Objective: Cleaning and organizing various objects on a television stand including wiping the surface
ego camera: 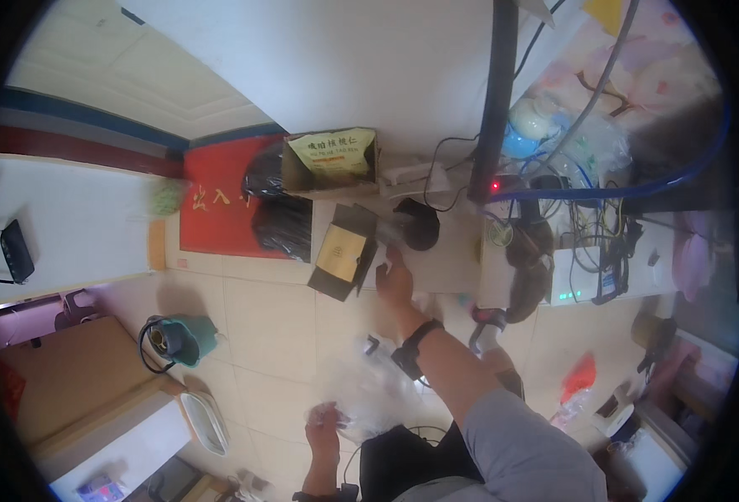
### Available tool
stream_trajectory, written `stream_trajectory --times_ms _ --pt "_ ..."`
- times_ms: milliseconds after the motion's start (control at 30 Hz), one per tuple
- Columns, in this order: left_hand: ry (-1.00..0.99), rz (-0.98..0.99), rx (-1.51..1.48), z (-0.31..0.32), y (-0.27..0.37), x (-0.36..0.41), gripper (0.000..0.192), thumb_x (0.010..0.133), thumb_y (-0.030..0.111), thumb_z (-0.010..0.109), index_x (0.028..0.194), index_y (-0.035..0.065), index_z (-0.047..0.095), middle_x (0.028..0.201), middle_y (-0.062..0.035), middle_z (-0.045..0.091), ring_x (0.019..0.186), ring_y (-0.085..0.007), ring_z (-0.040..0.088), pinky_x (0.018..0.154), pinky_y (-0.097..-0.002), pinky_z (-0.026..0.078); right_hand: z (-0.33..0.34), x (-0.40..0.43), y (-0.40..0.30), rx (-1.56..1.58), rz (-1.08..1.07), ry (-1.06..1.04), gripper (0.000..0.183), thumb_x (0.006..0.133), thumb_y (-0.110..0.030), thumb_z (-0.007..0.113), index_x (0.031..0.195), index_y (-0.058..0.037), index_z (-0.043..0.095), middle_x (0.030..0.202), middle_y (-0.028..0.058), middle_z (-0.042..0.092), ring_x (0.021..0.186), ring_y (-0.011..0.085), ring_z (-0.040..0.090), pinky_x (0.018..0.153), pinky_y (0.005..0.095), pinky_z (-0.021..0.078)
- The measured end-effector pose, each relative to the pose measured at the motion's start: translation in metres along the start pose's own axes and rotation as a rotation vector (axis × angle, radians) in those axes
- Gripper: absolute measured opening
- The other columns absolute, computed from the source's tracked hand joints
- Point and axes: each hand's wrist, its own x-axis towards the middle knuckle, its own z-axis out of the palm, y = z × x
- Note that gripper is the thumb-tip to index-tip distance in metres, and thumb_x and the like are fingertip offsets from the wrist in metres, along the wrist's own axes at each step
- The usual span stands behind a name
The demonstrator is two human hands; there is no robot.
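My left hand [323,421] grips the edge of a clear plastic bag [376,389], which spreads out to its right above the tiled floor. Farther forward, my right hand [396,276] reaches towards a light surface; a blurred, pale translucent thing lies by its fingertips, and whether the hand holds it cannot be told. Just left of that hand is an open dark cardboard box [342,251] with a yellow panel. A round black object [421,224] sits beyond the fingers. Both wrists wear dark bands.
A cardboard carton [332,191] holding a yellow-green packet stands behind the dark box. Black plastic bags [281,226] lie on a red mat [216,201]. Tangled cables and a white router [575,276] are at right. A green bucket [190,339] stands on the floor at left.
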Motion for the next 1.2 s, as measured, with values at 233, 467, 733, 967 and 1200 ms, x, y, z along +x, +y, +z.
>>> stream_trajectory --times_ms 233,467,733,967,1200 --pt "-0.028 0.007 -0.023 0.008 0.019 0.016 0.022 0.09 0.015 0.052 0.102 -0.0027 0.058 0.082 -0.0036 0.056 0.075 -0.0105 0.053 0.069 -0.0245 0.044 -0.028 -0.032 0.018 0.053 0.064 -0.027 0.036 0.081 -0.015 0.058 0.115 -0.0045 0.048 0.106 0.0199 0.062 0.097 0.0346 0.06 0.083 0.0423 0.048" --pt "-0.055 0.071 -0.057 0.005 0.019 0.025 0.023 0.091 0.015 0.051 0.104 -0.0025 0.057 0.083 -0.0028 0.055 0.072 -0.0097 0.052 0.066 -0.0247 0.044 -0.036 -0.01 0.011 -0.417 -0.095 0.044 0.036 0.076 -0.023 0.066 0.105 -0.0062 0.054 0.111 0.0145 0.051 0.094 0.0361 0.056 0.074 0.0436 0.0497" --pt "-0.051 0.053 0.001 0.007 0.016 0.02 0.022 0.089 0.015 0.052 0.102 -0.0018 0.058 0.085 -0.0051 0.056 0.072 -0.0152 0.058 0.067 -0.0275 0.046 -0.069 -0.008 0.061 -0.34 -0.217 -0.021 0.04 0.079 -0.025 0.061 0.115 -0.0081 0.055 0.099 0.0129 0.059 0.084 0.03 0.06 0.073 0.0418 0.0502" --pt "-0.021 0.036 -0.036 0.008 0.011 0.027 0.023 0.09 0.018 0.052 0.102 -0.0011 0.058 0.085 -0.0052 0.056 0.073 -0.0153 0.058 0.067 -0.0278 0.047 -0.135 -0.032 0.06 0.491 0.554 -0.578 0.032 0.083 -0.024 0.054 0.108 -0.0039 0.057 0.087 0.009 0.065 0.068 0.0172 0.06 0.058 0.0286 0.045" --pt "-0.053 0.018 -0.148 0.019 0.014 0.025 0.021 0.09 0.015 0.051 0.103 0.0002 0.058 0.089 -0.0097 0.058 0.074 -0.0205 0.063 0.064 -0.0288 0.05 -0.17 -0.037 0.019 0.739 0.597 -0.677 0.031 0.085 -0.016 0.049 0.108 0.0033 0.055 0.094 0.0131 0.063 0.08 0.0201 0.063 0.071 0.0331 0.0544"
